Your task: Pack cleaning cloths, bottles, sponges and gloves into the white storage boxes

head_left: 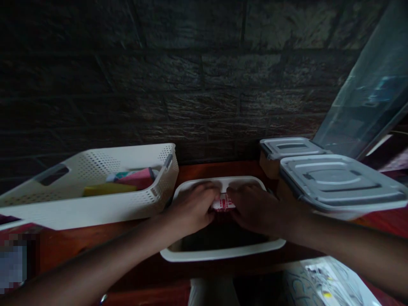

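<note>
Both hands grip a small white packet with red print (224, 202), one at each end. My left hand (198, 208) is closed around its left end, and my right hand (255, 208) is closed around its right end. The packet is held over the mouth of a white-rimmed bin (223, 255), whose inside is too dark to make out. My wrists cross the left and right sides of the bin's rim. The fingers cover most of the packet's ends.
At left stands a white perforated basket (95, 210) with a yellow item (110, 189) and a pink item (138, 178) inside. Two grey-lidded storage boxes (344, 180) are at right. A dark stone wall (191, 93) rises behind the reddish wooden table (216, 168).
</note>
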Demonstrator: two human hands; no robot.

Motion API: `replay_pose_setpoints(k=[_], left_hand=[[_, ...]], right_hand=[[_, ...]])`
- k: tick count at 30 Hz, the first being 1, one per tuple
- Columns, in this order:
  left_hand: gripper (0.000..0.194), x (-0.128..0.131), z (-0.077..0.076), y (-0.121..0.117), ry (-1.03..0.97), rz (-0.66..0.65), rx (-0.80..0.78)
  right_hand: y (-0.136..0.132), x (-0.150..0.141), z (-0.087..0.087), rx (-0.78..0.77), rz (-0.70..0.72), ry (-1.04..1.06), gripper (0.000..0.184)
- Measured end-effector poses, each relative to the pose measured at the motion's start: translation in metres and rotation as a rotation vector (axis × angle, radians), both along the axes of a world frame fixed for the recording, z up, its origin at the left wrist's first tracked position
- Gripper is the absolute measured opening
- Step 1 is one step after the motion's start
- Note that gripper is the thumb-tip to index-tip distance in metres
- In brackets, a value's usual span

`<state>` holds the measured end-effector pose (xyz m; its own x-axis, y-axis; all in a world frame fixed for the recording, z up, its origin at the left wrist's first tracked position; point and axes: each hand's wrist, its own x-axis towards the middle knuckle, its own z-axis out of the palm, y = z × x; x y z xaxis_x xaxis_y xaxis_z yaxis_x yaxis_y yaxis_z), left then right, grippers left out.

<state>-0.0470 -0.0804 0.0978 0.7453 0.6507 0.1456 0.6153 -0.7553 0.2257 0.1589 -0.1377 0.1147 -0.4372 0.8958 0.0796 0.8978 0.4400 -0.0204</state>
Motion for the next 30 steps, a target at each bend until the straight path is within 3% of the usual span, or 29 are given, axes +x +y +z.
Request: replay_pose_setpoints(k=[11,19,24,30], left_hand=[[0.041,-0.004,0.005,0.004,0.001,0.012,-0.05],[0.041,-0.007,0.012,0.0,-0.004,-0.011,-0.025],[0.047,-0.009,0.008,0.003,-0.016,0.0,-0.018],[0.05,-0.01,0.014,-0.003,-0.006,0.016,-0.009]], right_hand=[[0.007,0.001,0.005,0.031,0.006,-0.039,0.037],[0.008,0.007,0.004,0.055,0.029,-0.001,0.043],[0.004,0.008,0.011,0.033,0.041,-0.003,0.045],[-0.002,0.007,0.021,0.036,0.003,-0.028,0.047]])
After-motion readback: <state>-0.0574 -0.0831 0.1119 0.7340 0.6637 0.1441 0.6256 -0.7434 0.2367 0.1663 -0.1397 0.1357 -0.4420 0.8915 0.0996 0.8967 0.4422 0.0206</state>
